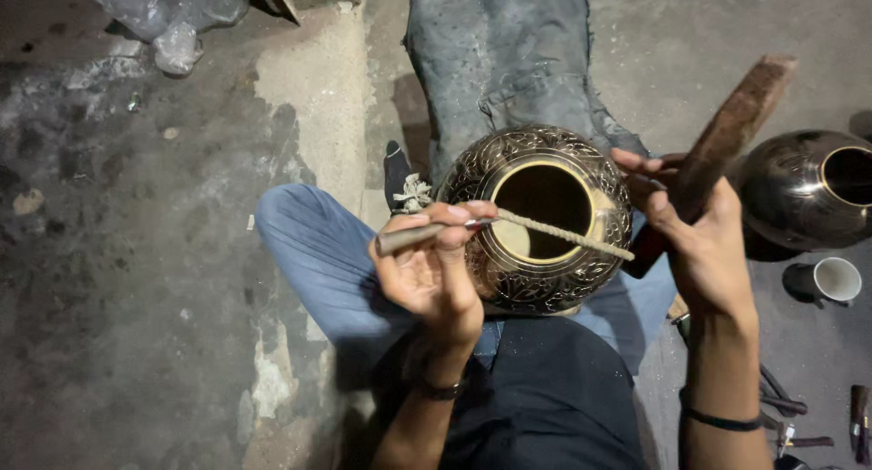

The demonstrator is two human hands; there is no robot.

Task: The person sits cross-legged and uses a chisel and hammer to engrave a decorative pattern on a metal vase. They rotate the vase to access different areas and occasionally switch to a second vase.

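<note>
You sit cross-legged on a rough grey concrete floor (136, 279), stained dark in patches, with a paler worn strip running from its far edge toward your left knee. A grey, dusty folded cloth (500, 52) lies on the floor ahead of you, reaching to the far edge of view. Crumpled clear plastic sheeting (163, 16) sits at the far left corner.

Resting on your lap, between your blue-jeaned knees, is a round dark metal pot with engraved leaf patterns and a brass-coloured rim (545, 220), its mouth facing up at you. A second, plain dark round metal pot (808, 188) stands on the floor at the right edge, well apart from the first.

Your right hand (699, 243) is closed around the handle of a brown wooden-handled hammer (727, 134), raised just beside the engraved pot's right side. Your left hand (427, 270) pinches a thin rope-wrapped metal chisel (536, 229) between fingers and thumb, the rod lying across the pot's mouth with its tip at the right rim.

A small white-lined cup (831, 279) stands near the plain pot. A few dark hand tools (799, 415) lie at the near right corner.
</note>
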